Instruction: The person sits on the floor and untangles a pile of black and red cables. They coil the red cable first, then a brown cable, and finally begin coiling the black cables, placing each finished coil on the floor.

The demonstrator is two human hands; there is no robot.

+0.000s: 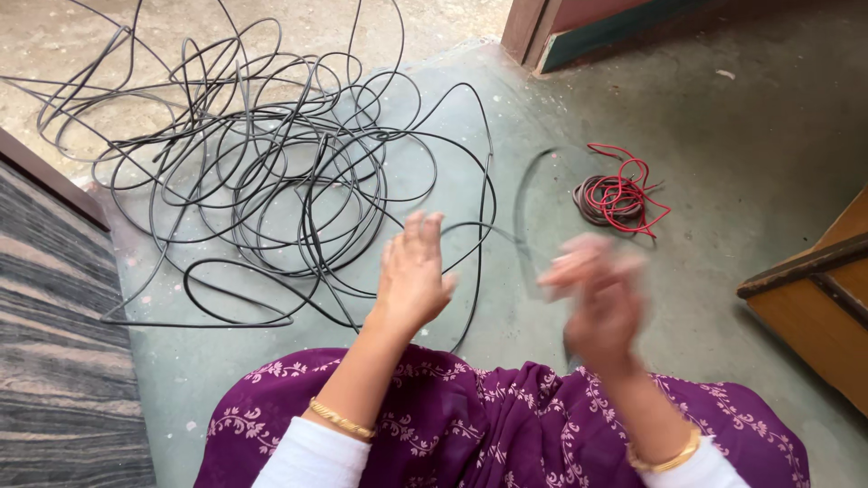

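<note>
Striped mat (54, 343), far left. Black cable (271, 181): loose tangle on green floor (723, 117), one strand running toward the hands. Left hand (411, 276): fingers together, extended, holding nothing visible. Right hand (601, 294): blurred; grip cannot be told. Red wire coil (622, 194) beyond it. Wooden furniture (814, 307), right edge.

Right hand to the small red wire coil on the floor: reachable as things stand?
Probably yes. The right hand is raised, blurred, with bare green floor between it and the red wire coil ahead. Only a black cable loop runs nearby, nothing blocking.
</note>
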